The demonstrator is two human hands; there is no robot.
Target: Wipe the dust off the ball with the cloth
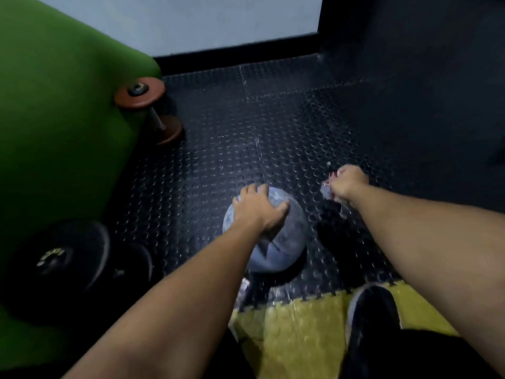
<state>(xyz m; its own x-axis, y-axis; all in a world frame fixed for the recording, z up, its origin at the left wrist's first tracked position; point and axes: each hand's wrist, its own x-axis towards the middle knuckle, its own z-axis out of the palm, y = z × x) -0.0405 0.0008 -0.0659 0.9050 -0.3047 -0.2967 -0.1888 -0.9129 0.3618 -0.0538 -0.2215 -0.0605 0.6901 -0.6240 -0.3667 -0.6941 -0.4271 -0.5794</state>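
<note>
Grey with dust, the ball (269,236) sits on the studded floor mat (224,149) — left hand (258,207) spread flat over its top, steadying it. Right hand (348,184) is clenched on the cloth (327,190), just beside the ball's right — it's the wiper, needing a short sweep leftward.

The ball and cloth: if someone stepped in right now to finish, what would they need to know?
Left hand: fingers spread flat on top of the ball, steadying it on the studded floor.
Right hand: closed around the bunched cloth, off to the ball's right, not touching it.
Done: nothing certain; the ball looks grey with dust.
Left: bring the cloth to the ball and wipe all round, probably turning it.
</note>
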